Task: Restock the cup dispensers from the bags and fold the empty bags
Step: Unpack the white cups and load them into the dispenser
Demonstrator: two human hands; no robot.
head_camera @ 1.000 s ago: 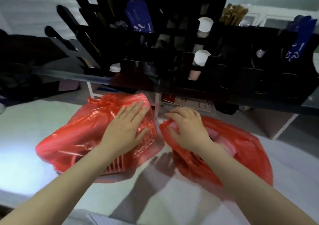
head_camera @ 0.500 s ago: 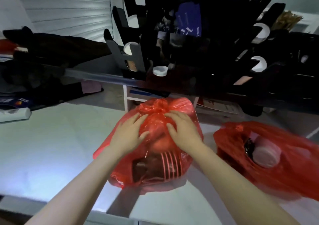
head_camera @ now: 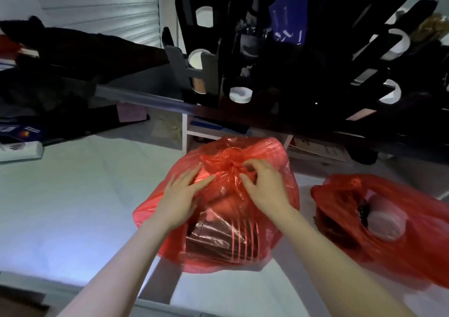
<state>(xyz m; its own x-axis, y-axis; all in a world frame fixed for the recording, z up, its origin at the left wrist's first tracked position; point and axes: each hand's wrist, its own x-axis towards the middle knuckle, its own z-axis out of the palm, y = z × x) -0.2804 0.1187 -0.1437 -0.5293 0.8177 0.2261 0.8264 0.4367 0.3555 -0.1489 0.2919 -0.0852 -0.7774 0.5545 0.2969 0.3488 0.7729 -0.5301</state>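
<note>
Here, centre of frame: tied red bag (head_camera: pixel 218 234) on the bench (head_camera: pixel 73 207).
Left hand (head_camera: pixel 181 196): spread flat on bag.
Right hand (head_camera: pixel 266 191): pinching its knot (head_camera: pixel 230 165).

White ribbed shutter (head_camera: pixel 97 8) at back left. Pale table top (head_camera: pixel 60 207), cold bluish light pooling on near left part. Dark counter ledge (head_camera: pixel 145 99) across middle; white shelf unit (head_camera: pixel 185 134) beneath. Upper half dim, shadowed.

Bench (head_camera: pixel 73 207): pale, matte top. Knotted red bag (head_camera: pixel 218 239) sits on it near the front edge, centre. Second red bag (head_camera: pixel 413 243) lies apart to its right, mouth open. White roll (head_camera: pixel 21 150) lies at far left. Dark shelf (head_camera: pixel 145 99) above the rear carries the black dispenser rack (head_camera: pixel 291 61).
</note>
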